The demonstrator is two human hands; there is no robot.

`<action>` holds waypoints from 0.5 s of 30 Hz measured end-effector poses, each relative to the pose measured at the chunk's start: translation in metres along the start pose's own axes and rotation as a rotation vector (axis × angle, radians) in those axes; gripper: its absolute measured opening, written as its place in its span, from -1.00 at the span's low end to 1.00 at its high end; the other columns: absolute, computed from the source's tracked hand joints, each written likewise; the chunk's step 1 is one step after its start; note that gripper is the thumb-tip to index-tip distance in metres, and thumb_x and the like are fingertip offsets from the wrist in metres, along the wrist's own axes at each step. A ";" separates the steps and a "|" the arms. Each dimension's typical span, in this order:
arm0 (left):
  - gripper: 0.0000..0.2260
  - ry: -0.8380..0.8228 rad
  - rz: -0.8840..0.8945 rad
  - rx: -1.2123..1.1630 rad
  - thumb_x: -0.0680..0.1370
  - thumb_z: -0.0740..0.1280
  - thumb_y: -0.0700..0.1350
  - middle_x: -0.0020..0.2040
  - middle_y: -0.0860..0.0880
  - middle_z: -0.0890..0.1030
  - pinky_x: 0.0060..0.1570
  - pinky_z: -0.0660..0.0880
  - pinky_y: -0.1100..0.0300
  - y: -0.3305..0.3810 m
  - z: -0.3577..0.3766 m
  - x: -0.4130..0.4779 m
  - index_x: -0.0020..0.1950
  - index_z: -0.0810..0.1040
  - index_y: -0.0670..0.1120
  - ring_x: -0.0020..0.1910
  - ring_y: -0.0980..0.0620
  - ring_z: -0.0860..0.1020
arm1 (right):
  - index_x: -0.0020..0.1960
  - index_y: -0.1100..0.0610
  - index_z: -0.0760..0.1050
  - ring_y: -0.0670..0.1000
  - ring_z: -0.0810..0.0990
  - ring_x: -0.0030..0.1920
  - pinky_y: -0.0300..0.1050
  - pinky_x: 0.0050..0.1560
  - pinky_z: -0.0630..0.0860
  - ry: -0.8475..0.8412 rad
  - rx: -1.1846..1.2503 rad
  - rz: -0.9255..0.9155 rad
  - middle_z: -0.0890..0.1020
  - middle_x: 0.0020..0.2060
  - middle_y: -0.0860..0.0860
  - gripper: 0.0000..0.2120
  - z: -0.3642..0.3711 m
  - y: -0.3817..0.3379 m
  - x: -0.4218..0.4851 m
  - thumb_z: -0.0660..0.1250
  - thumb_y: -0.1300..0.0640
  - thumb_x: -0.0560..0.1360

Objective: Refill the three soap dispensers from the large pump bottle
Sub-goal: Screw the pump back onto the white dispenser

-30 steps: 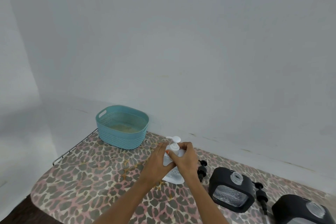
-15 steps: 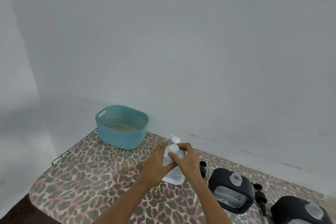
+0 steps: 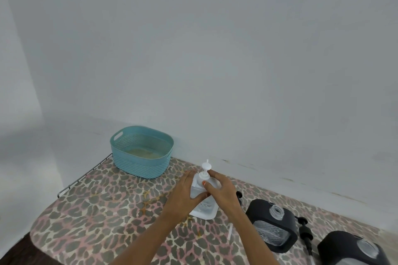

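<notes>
Gripping white pump bottle [image 3: 203, 210] with both hands.
Left hand [image 3: 185, 194] curled round body, right hand [image 3: 223, 189] pinching pump collar; standing mid-table [image 3: 107, 211], black dispenser [image 3: 258, 211] at four o'clock.

One head-worn camera is used, set close above and behind the left grip [image 3: 185, 191] and right grip [image 3: 221, 189], faced forward and down; the surface [image 3: 103, 211] is framed low, the wall [image 3: 193, 49] beyond the grips.

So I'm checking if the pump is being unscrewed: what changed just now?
The right hand turned the pump head: its spout went from pointing left to pointing at the wall. The left hand still holds the white bottle; black dispensers and basket unmoved.
</notes>
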State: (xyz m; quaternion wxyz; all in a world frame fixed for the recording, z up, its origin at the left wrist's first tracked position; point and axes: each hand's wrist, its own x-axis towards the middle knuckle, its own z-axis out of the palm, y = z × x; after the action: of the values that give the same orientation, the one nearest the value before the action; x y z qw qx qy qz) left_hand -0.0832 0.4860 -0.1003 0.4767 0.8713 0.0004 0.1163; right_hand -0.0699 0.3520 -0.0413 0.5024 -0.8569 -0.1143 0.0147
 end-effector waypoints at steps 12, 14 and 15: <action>-0.25 -0.017 -0.011 -0.011 0.34 0.27 0.35 0.43 0.03 0.30 0.37 0.29 -0.02 0.004 -0.002 -0.001 0.42 0.21 0.01 0.42 0.06 0.26 | 0.18 0.02 0.40 -0.07 0.44 0.11 0.01 0.31 0.28 0.131 -0.036 0.039 0.49 0.03 -0.12 -0.58 0.017 -0.001 0.003 0.43 -0.01 0.39; -0.19 -0.016 -0.014 -0.021 0.28 0.22 0.46 0.41 0.04 0.33 0.34 0.33 -0.02 0.001 -0.001 0.000 0.40 0.23 0.04 0.39 0.07 0.31 | 0.26 0.01 0.41 -0.01 0.43 0.24 0.08 0.35 0.28 0.053 -0.027 0.040 0.52 0.17 -0.06 -0.56 0.011 0.000 0.004 0.39 0.03 0.42; -0.20 -0.015 -0.018 -0.025 0.28 0.21 0.47 0.39 0.04 0.35 0.32 0.35 -0.02 0.000 -0.001 0.001 0.39 0.24 0.05 0.37 0.07 0.33 | 0.27 0.00 0.42 0.00 0.43 0.27 0.06 0.35 0.29 0.022 -0.018 0.036 0.52 0.22 -0.04 -0.58 0.007 0.001 0.005 0.38 0.05 0.43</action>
State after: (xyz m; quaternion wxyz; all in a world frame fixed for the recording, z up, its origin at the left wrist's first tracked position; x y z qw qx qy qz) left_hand -0.0826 0.4863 -0.0996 0.4886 0.8661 0.0030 0.1056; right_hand -0.0663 0.3586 -0.0453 0.4955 -0.8634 -0.0936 0.0133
